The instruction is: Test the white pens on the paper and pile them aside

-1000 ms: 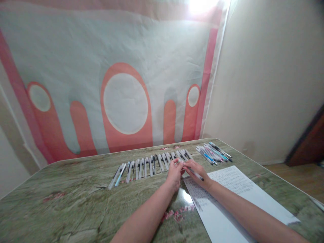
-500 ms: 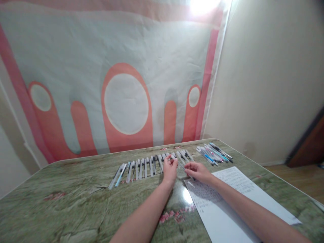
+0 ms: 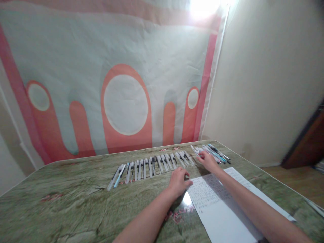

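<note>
My right hand [image 3: 209, 162] is at the left side of a loose pile of pens [image 3: 215, 152]. Its thumb and fingers are closed around a light-coloured pen [image 3: 194, 149], whose far end sticks out up and to the left. My left hand [image 3: 178, 181] rests low over the table beside the top left corner of a handwritten sheet of paper [image 3: 210, 195]. Its thumb and fingers are apart, with nothing seen between them. Beyond it runs a long row of pens [image 3: 144, 168], mostly clear with dark parts, laid side by side.
The table [image 3: 76, 199] has a green marbled top with pink flower prints. A hanging cloth [image 3: 126, 104] with coral shapes covers the wall behind it. A plain wall [image 3: 253, 84] stands on the right, with a brown wooden piece [image 3: 303, 145] near the floor.
Both hands have parted from the pen they held between them. My right hand has moved right and away to the pile with a pen. My left hand has drawn back towards the paper and opened.
</note>
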Tool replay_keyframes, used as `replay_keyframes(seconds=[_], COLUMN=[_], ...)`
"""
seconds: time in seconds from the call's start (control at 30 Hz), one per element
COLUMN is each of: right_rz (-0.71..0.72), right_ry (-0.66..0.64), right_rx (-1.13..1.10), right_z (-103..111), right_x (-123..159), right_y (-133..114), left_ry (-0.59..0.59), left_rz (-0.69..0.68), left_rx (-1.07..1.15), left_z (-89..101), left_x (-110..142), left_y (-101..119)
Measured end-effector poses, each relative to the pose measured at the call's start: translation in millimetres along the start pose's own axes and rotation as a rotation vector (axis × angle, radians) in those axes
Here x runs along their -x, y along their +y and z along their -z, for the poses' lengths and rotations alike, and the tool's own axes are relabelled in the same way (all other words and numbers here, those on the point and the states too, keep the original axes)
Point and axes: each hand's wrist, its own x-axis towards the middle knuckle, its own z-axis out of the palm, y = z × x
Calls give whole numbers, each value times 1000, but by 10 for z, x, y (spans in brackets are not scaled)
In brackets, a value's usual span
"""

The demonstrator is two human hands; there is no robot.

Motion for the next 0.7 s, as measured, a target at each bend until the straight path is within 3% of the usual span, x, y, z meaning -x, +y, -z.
replay_keyframes(seconds=[0.13,0.3,0.6,0.7], right_rz=[7,8,-35,-57], right_ry=[-60,-62,28,-68], right_rx=[297,440,491,330], right_z=[-45,-86,-103,-190], right_x=[-90,-63,-4,-138], right_y=[44,10,-34,-136], left_ry=[-23,-40,-3,-6], left_rz=[4,24,23,34], left_rx=[-47,-65,0,2], left_z=[7,19,-5,-2], left_x=[-6,-5,-5,-6], left_y=[-13,-9,-20,-20])
